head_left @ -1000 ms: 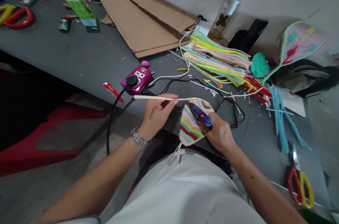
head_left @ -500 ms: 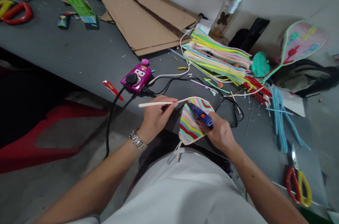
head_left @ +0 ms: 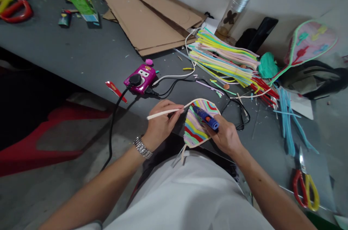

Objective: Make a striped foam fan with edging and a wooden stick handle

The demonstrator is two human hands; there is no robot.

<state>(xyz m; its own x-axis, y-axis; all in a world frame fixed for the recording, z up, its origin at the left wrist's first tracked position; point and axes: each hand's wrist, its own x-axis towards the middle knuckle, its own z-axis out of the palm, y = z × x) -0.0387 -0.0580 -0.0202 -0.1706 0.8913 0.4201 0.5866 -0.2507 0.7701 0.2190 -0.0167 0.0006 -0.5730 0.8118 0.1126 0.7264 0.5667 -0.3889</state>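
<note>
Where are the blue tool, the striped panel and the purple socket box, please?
Blue tool (head_left: 204,115), head view: its body.
Striped panel (head_left: 194,128), head view: striped face.
Purple socket box (head_left: 146,79), head view: top casing.

A plain white top (head_left: 201,190) and a silver metal-link watch (head_left: 143,147)

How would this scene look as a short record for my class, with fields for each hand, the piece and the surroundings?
Left hand: pinches a cream strip, free end pointing left
Right hand: holds a blue tool, apparently a glue gun, over the piece
Piece: striped panel, multicoloured, cream-edged
Tip contact: cannot tell
Left of piece: magenta socket box with a black plug
Behind: coloured strips in bundles; cardboard
Far right: scissors, red and yellow handles
</note>
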